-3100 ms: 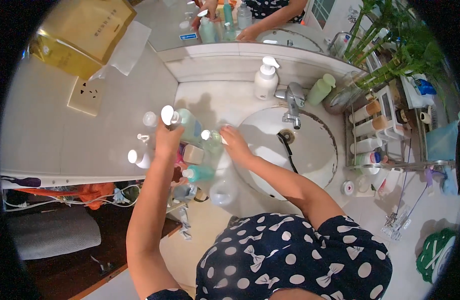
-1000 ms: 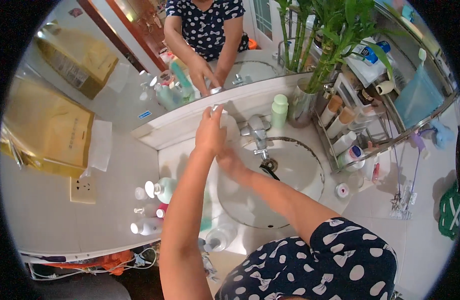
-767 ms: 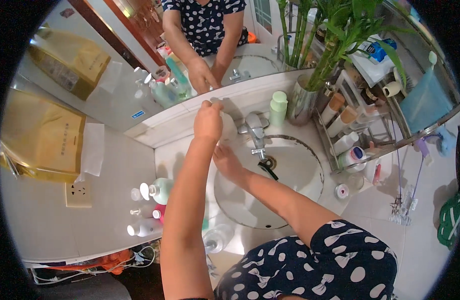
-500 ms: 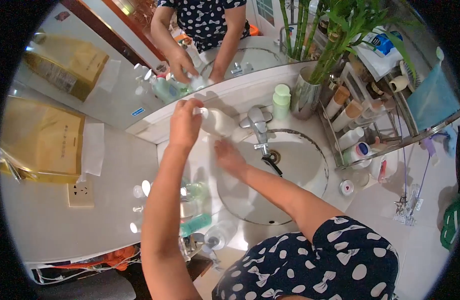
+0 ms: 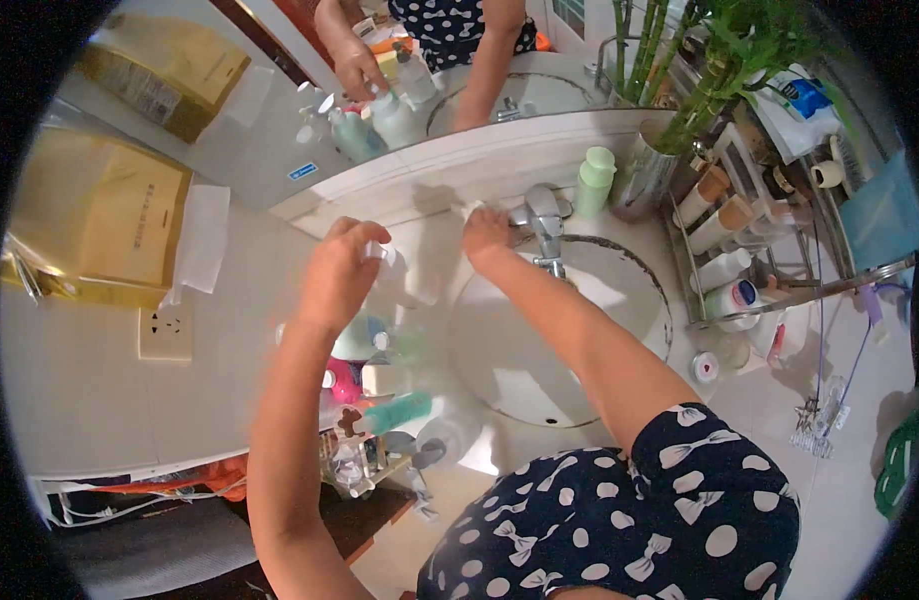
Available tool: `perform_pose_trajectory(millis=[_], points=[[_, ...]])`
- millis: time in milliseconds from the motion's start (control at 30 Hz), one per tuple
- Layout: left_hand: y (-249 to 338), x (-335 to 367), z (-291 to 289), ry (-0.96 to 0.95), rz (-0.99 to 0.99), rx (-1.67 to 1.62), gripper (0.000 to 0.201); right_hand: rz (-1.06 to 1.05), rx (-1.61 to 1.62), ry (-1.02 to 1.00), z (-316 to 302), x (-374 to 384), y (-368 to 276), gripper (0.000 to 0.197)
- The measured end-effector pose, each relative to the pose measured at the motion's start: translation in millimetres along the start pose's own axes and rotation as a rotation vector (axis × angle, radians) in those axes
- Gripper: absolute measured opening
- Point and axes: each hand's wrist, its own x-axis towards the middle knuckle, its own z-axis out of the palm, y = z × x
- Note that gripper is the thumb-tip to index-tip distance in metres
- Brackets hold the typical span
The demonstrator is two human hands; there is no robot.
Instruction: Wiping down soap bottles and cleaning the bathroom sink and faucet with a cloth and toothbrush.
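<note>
One smooth, oval white basin point(image 5: 499, 385), dark-chipped along its rim, fills the centre of the frame. To its upper left we see the left hand point(image 5: 337, 278), fingers apparently pinched on the pump head of a rounded white bottle point(image 5: 415, 276) — shifted leftward just now, which we judge gives the right hand point(image 5: 487, 238) room. That hand has advanced beside the shiny chrome tap point(image 5: 545, 212), upper centre, fingers bent near a soft-looking white scrap point(image 5: 472, 208); we cannot tell whether they grip it.

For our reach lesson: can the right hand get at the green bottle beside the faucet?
Probably yes: the right hand looks near the green bottle, though the faucet stands between them.
</note>
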Motion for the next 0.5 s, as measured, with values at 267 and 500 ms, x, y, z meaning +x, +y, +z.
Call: perform_pose_trajectory(millis=[267,500], points=[[24,-43,0,-0.019,0.05,-0.065,0.028,-0.153,-0.242,0.076,11,-7,10,0.037],[38,-86,4,-0.169,0.048,-0.048,0.033,-0.206,-0.092,-0.002,23,-27,9,0.035]])
